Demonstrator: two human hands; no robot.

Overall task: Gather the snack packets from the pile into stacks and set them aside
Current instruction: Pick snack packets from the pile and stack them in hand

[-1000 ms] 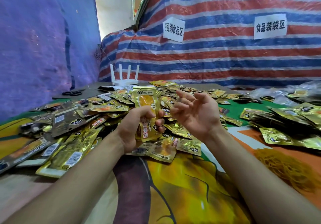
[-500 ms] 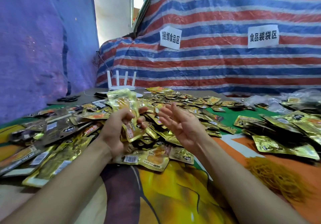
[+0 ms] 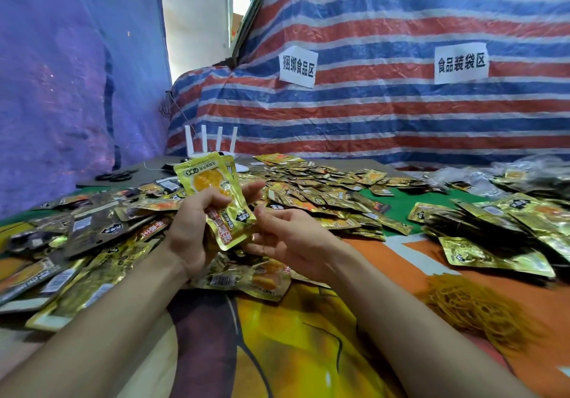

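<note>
My left hand [image 3: 191, 234] grips a small stack of gold snack packets [image 3: 212, 194], held upright above the table with the printed fronts facing me. My right hand [image 3: 290, 237] is just to the right of the stack's lower end, palm up, fingers loosely curled, holding nothing I can see. A wide pile of loose gold packets [image 3: 324, 194] spreads over the table behind and to the left of both hands. More packets [image 3: 246, 280] lie directly under my hands.
A heap of gold packets [image 3: 505, 231] lies at the right. A bundle of yellow rubber bands [image 3: 475, 308] sits on the orange cloth near my right forearm. A white router [image 3: 212, 144] and black scissors [image 3: 115, 176] stand at the back left. Striped tarpaulin walls the far side.
My left hand has tilted the packet stack and brought it nearer to my right hand. The right hand's fingers have curled and dropped beside the stack's lower end. The view has shifted slightly.
</note>
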